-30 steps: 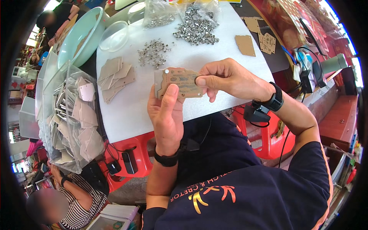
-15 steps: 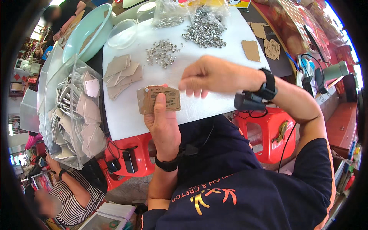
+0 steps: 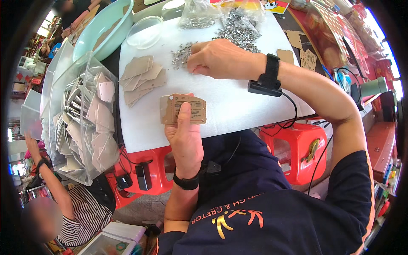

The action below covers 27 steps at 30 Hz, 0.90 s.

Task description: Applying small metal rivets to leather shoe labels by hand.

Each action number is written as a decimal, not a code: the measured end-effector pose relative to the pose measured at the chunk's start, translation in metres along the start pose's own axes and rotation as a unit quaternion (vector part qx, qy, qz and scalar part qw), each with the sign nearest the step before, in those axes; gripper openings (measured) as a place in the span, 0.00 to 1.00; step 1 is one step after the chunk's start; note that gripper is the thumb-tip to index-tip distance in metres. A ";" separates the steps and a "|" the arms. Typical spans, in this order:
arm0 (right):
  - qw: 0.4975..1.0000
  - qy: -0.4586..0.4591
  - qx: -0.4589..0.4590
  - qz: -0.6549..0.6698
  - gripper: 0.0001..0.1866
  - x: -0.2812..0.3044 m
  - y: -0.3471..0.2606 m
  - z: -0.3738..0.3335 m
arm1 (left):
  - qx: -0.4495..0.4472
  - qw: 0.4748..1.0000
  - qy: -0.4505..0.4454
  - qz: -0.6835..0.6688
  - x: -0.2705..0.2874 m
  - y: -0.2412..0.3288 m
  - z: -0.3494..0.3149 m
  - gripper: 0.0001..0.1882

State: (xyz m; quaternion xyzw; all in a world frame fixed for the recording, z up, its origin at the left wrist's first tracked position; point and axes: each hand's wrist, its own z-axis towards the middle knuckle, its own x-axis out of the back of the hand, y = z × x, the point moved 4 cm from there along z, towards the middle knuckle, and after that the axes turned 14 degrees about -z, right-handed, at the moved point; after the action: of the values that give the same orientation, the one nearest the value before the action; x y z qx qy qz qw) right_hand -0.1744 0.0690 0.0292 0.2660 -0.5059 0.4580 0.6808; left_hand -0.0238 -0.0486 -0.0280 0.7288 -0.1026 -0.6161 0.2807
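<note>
My left hand (image 3: 186,144) grips a small stack of brown printed cardboard cards (image 3: 197,114), thumb flat on the top one. A round white spot shows at the top card's upper left corner. My right hand (image 3: 221,59) reaches over a small scatter of shiny metal studs (image 3: 178,55), its fingers bent and closed together. Whatever sits between those fingertips is too small to make out. Left of the studs lies a loose pile of grey-brown cards (image 3: 142,78) on the white foam sheet (image 3: 238,106).
A clear bin (image 3: 87,165) full of cards stands at the left, behind it a pale green basin (image 3: 121,32). Far back are a larger stud heap (image 3: 240,34), plastic bags (image 3: 197,15) and a clear lid (image 3: 144,33). A person in stripes (image 3: 85,216) sits lower left.
My right hand has moved left and away from the cards to the small stud pile. My left hand still holds the cards. The striped-sleeved person has raised an arm.
</note>
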 end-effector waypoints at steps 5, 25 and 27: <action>0.996 -0.012 0.047 -0.071 0.05 -0.006 -0.006 0.005 | -0.005 1.000 -0.004 0.006 -0.005 -0.001 0.000 0.15; 0.992 -0.072 -0.090 0.042 0.08 -0.002 0.005 -0.011 | -0.010 0.999 -0.003 0.030 -0.002 -0.001 0.000 0.15; 0.990 -0.087 -0.106 0.026 0.09 -0.008 -0.001 -0.008 | -0.011 1.000 -0.009 0.009 -0.002 -0.001 0.000 0.15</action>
State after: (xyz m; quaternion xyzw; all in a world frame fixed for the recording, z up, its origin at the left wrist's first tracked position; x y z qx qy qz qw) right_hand -0.1708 0.0725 0.0195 0.2180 -0.6157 0.3947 0.6462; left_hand -0.0249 -0.0468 -0.0265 0.7193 -0.1046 -0.6210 0.2934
